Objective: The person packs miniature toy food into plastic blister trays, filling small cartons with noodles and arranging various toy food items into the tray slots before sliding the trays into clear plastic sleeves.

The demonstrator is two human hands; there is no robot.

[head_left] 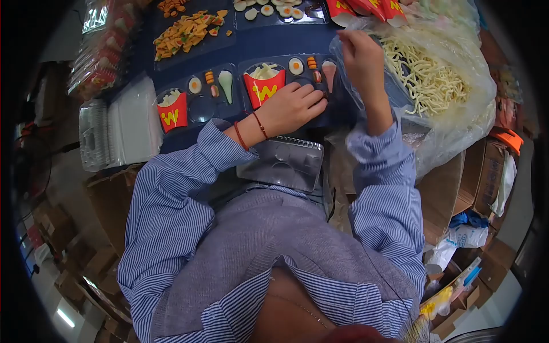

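Note:
My left hand [291, 108], with red cords at its wrist, lies over the lower part of a clear blister tray [260, 61]. Its fingers are stretched and slightly apart, and they hide what lies under them. In that tray sit a red carton of toy fries [265, 87], a toy fried egg [295, 66], small orange and brown toy pieces and a pink cone-shaped piece [329, 74]. My right hand [363, 60] is raised at the tray's right, beside a plastic bag, its fingertips pinched together. Anything between them is hidden.
A second filled tray [201, 108] sits to the left, near stacked clear packs [134, 120]. Loose toy fries [426, 80] lie on plastic at right. Triangular toy pieces [186, 35], toy eggs [267, 10] and red cartons [366, 8] are at the back. An unfilled clear tray [283, 163] rests before my body.

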